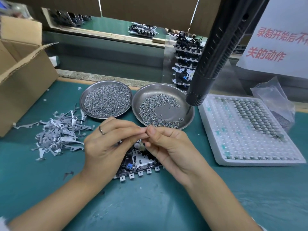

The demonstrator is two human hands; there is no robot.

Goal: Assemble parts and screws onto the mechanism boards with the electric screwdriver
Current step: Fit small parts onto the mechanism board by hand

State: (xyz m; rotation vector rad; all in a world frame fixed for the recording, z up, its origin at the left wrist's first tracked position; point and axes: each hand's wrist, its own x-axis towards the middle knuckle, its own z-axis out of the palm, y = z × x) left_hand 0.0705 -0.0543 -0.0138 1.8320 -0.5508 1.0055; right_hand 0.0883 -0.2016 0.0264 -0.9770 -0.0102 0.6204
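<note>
**A:** What surrounds the work area?

**B:** A teal bench mat [150,205] fills the view. An open cardboard box [21,77] stands at far left. At right lies a white blister tray [246,130] with rows of small metal parts, a crumpled plastic bag [273,97] behind it. Two round steel dishes sit at centre: the left dish [105,99] heaped with screws, the right dish [163,105] about half covered. A loose pile of grey metal levers [58,132] lies left of the hands.

**A:** Does anything block the view?

**B:** The black electric screwdriver [216,54] hangs down from upper right, its tip over the right dish's edge, held by neither hand.

**A:** And the board?

**B:** The mechanism board [138,164] lies flat on the mat, directly under both hands and partly hidden by them. The left hand [106,144] and right hand [168,144] meet fingertip to fingertip above it, pinching something too small to identify.
</note>
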